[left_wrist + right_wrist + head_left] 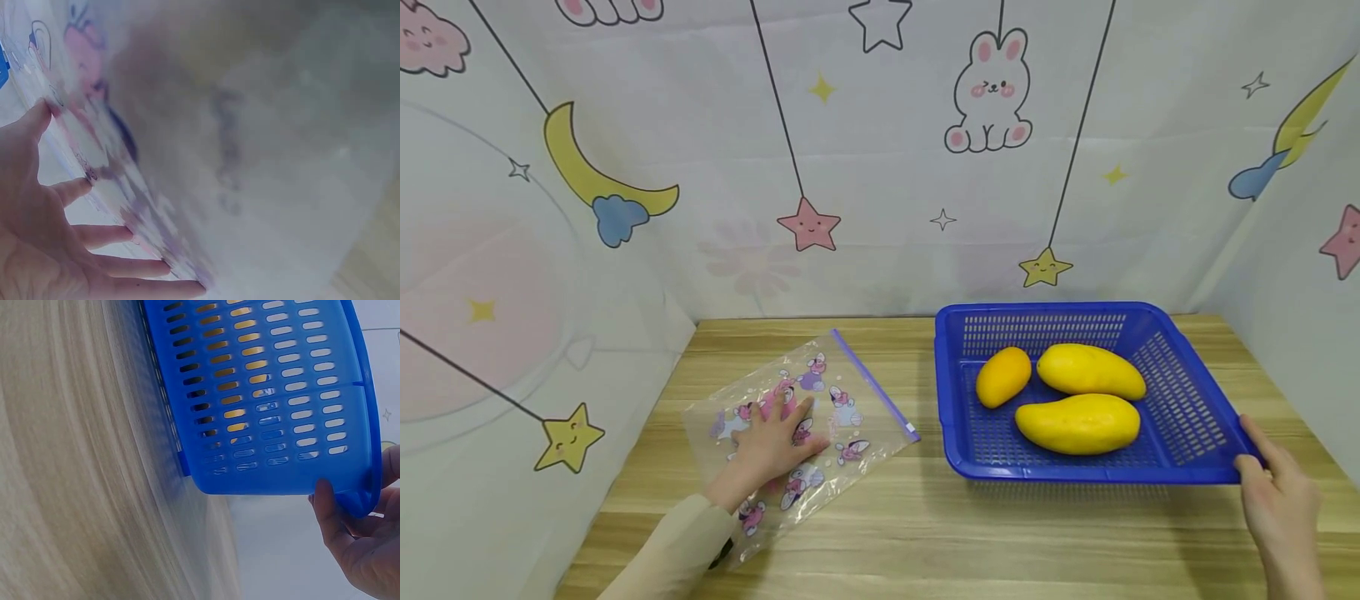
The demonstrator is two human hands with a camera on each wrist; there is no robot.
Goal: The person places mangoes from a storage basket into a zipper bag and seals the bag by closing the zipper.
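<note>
Spread fingers of my left hand (775, 446) rest on a clear zip bag (850, 408) printed with pink cartoon figures. Along the bag's right edge runs a purple slider zip (874, 383). In the left wrist view the fingertips touch the bag's film (250, 187). My right hand (1281, 492) grips the near right corner of a blue plastic basket (951, 400), its thumb and fingers on the rim, as the right wrist view also shows. Inside the basket lie two large yellow mangoes (1078, 423) and a smaller orange-yellow mango (1003, 377).
The wood-grain tabletop (880, 533) carries the bag on the left and the basket on the right. A white cloth (887, 167) with cartoon stars, moons and rabbits hangs behind the table and along both sides.
</note>
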